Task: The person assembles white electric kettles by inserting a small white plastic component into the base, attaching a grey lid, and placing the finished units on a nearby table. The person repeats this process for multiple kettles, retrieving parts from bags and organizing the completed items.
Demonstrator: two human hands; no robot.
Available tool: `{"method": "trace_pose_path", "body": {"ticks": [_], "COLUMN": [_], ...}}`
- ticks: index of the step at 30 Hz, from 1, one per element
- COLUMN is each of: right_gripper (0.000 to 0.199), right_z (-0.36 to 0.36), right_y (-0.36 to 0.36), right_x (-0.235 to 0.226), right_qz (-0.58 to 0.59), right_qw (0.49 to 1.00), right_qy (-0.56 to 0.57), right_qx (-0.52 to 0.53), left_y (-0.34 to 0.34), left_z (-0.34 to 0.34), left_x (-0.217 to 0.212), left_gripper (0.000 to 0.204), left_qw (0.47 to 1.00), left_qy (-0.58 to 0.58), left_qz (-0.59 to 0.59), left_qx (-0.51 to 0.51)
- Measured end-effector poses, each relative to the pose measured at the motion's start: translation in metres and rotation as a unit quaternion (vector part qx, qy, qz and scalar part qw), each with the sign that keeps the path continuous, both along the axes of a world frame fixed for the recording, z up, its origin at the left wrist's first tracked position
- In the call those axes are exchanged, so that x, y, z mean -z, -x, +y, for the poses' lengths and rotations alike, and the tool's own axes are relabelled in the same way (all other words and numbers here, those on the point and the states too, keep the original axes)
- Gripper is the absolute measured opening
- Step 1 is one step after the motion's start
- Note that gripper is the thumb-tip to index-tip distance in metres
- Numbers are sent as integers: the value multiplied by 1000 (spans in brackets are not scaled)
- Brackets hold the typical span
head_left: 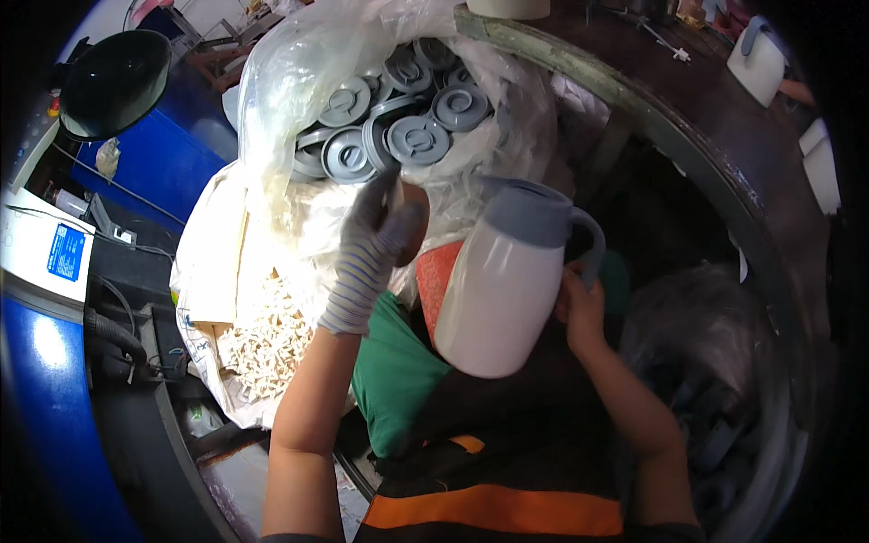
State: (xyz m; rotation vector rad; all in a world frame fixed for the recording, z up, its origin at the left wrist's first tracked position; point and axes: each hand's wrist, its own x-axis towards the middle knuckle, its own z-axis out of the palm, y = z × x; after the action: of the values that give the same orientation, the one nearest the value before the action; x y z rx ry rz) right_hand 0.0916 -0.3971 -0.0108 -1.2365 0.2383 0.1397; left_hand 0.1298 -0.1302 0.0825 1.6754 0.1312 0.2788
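Note:
My right hand (584, 312), bare, grips the lower end of the grey handle of a white jug (498, 303) with a grey collar and spout. The jug stands slightly tilted in front of my lap, against a red patterned surface (437, 281). My left hand (376, 226), in a grey striped glove, is raised left of the jug, just below a heap of grey round lids (419, 140). Its fingers are bent around a brownish shape that I cannot make out. The lids lie in a clear plastic bag (272, 118).
Below the lids, a white sack (213, 226) holds many small pale pieces (272, 339). A black lamp shade (116, 86) hangs at upper left, over blue equipment (145, 172). A dark table (715, 100) curves along the right, bearing another white jug (759, 59).

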Motion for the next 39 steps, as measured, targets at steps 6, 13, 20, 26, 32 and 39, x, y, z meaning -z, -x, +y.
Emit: {"method": "trace_pose_path", "body": {"ticks": [6,13,20,26,32,39], "right_gripper": [12,16,26,35,38,49], "right_z": [-22,-4,102,235,262,280], "right_y": [-2,-11,-59,-134,-252,-236], "right_x": [-20,-53,-53,73,111,135], "right_qz": [92,86,-33,-243,-184,-162], "right_qw": [996,937,909,716,623,574], "right_qy": [4,227,117,322,685,705], "right_qx": [-5,-249,-399,-570,-330,-384], "left_y": [24,40,124,176,204,179], "left_z": [-18,28,91,108,130,126], "left_x": [140,23,15,34,102,74], "left_gripper": [46,45,60,78,81,87], "left_qw": [854,966,973,914,874,882], "left_qy": [-508,151,53,329,414,388], "left_qz": [-75,104,204,236,248,267], "left_qx": [80,185,99,-31,-55,-31]}}
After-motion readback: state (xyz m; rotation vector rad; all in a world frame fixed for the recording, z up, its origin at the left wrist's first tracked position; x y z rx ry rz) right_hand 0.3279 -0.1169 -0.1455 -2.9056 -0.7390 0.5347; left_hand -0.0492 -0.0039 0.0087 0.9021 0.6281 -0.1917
